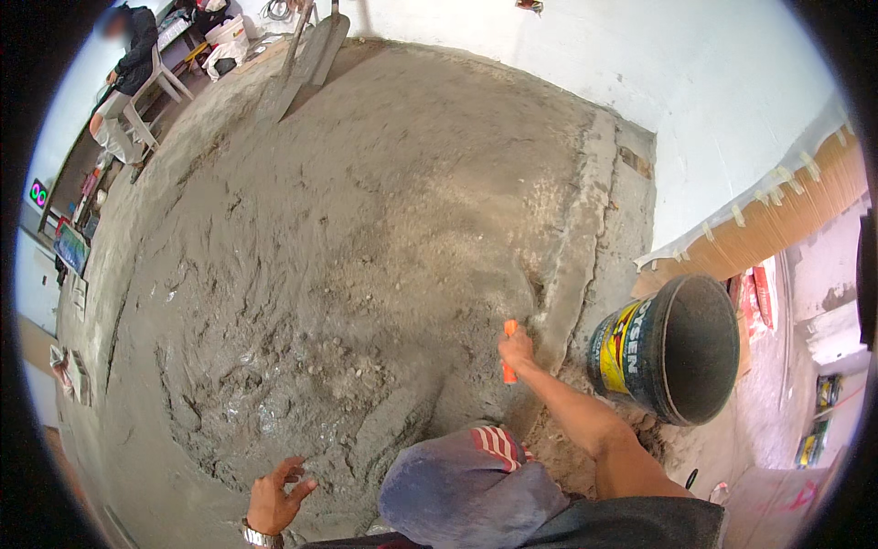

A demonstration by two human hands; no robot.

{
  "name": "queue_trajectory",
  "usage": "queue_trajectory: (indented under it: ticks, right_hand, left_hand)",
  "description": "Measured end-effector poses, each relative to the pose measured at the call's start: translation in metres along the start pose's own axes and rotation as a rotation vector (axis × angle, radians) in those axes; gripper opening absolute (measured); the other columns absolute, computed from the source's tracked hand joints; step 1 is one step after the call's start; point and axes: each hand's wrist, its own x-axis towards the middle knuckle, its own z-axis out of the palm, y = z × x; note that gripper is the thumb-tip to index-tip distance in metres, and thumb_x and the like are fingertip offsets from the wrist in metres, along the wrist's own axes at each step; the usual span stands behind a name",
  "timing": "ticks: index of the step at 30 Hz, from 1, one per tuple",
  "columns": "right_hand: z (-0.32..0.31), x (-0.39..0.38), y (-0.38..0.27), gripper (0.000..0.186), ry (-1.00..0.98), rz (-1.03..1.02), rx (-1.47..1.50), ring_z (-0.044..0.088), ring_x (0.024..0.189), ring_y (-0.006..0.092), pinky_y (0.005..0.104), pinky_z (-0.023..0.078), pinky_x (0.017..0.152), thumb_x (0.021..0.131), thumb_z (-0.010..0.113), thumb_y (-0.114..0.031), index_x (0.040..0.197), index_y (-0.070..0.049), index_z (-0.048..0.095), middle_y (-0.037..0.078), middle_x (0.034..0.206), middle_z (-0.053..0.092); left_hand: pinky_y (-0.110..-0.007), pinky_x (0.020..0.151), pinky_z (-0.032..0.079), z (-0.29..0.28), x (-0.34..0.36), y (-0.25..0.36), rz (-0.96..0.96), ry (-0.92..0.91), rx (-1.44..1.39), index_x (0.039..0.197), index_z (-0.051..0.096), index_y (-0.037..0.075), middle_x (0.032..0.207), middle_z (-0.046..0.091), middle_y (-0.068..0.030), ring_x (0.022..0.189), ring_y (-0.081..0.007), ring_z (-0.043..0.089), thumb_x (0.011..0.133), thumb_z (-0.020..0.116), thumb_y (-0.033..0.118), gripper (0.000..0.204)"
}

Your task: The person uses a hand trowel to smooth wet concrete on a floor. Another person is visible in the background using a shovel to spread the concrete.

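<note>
My right hand [517, 350] is closed round the handle of an orange-handled trowel [509, 373], low over the wet mortar near its right side. I cannot make out the trowel's blade against the grey mix. At the lower left, my left hand [274, 499] holds nothing, its fingers bent and apart above the mortar. A metal watch [262, 537] is on that wrist. Wet grey mortar [274, 393] lies lumpy and rough in front of me, smoother toward the back. Drier, crumbly patches [430, 247] show in its middle. Faded blue cloth [466, 480] with red and white stripes covers part of the bottom.
A dark bucket [599, 352] lies tilted on its side at my right. Cardboard [777, 224] is taped along the right wall. A shovel [315, 64] stands at the back of the mortar. Far left, a person [128, 82] sits on a plastic chair [163, 78].
</note>
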Motion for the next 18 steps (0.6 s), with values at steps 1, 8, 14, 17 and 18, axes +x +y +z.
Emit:
queue_trajectory:
  ticks: [1, 8, 14, 17, 18]
  right_hand:
    - [0.009, -0.008, 0.012, 0.032, -0.014, -0.03, 0.018, 0.059, 0.055, 0.0252, 0.0378, 0.048, 0.05, 0.082, 0.053, -0.022, 0.102, 0.001, 0.045, 0.015, 0.073, 0.06]
    - [-0.014, -0.138, -0.092, 0.031, -0.685, 0.062, 0.385, 0.061, 0.054, 0.0254, 0.0407, 0.048, 0.057, 0.08, 0.054, -0.021, 0.096, 0.005, 0.051, 0.014, 0.068, 0.06]
    - [-0.083, -0.041, -0.054, 0.04, -0.377, -0.181, -0.056, 0.063, 0.068, 0.0328, 0.0419, 0.051, 0.065, 0.081, 0.055, -0.032, 0.1, 0.003, 0.054, 0.021, 0.077, 0.063]
    - [-0.118, 0.001, -0.032, 0.041, -0.393, -0.142, -0.148, 0.063, 0.055, 0.0266, 0.037, 0.052, 0.059, 0.083, 0.055, -0.035, 0.099, 0.003, 0.054, 0.017, 0.073, 0.063]
    - [-0.113, 0.014, -0.015, 0.042, -0.325, -0.213, -0.274, 0.063, 0.055, 0.0269, 0.0373, 0.052, 0.058, 0.083, 0.054, -0.035, 0.098, 0.004, 0.053, 0.017, 0.072, 0.063]
  left_hand:
    - [-0.038, 0.069, 0.052, 0.0, 0.001, -0.001, -0.004, -0.001, -0.006, 0.11, 0.057, 0.006, 0.089, 0.068, -0.012, 0.085, -0.0277, 0.066, 0.074, 0.071, 0.036, 0.048]
    - [-0.036, 0.074, 0.051, 0.002, 0.006, 0.006, 0.001, -0.01, 0.012, 0.112, 0.057, 0.008, 0.094, 0.067, -0.0124, 0.089, -0.0276, 0.065, 0.076, 0.069, 0.028, 0.043]
    - [-0.037, 0.069, 0.051, 0.002, -0.006, -0.008, 0.001, 0.023, -0.046, 0.109, 0.058, 0.006, 0.091, 0.067, -0.0122, 0.084, -0.0281, 0.066, 0.074, 0.072, 0.031, 0.046]
    - [-0.037, 0.069, 0.051, 0.002, -0.008, -0.01, -0.002, 0.023, -0.018, 0.109, 0.058, 0.006, 0.091, 0.067, -0.0116, 0.084, -0.0284, 0.066, 0.073, 0.072, 0.031, 0.046]
    - [-0.037, 0.07, 0.051, 0.0, -0.007, -0.003, -0.014, 0.017, -0.002, 0.109, 0.058, 0.006, 0.091, 0.067, -0.0115, 0.084, -0.0285, 0.066, 0.073, 0.072, 0.031, 0.046]
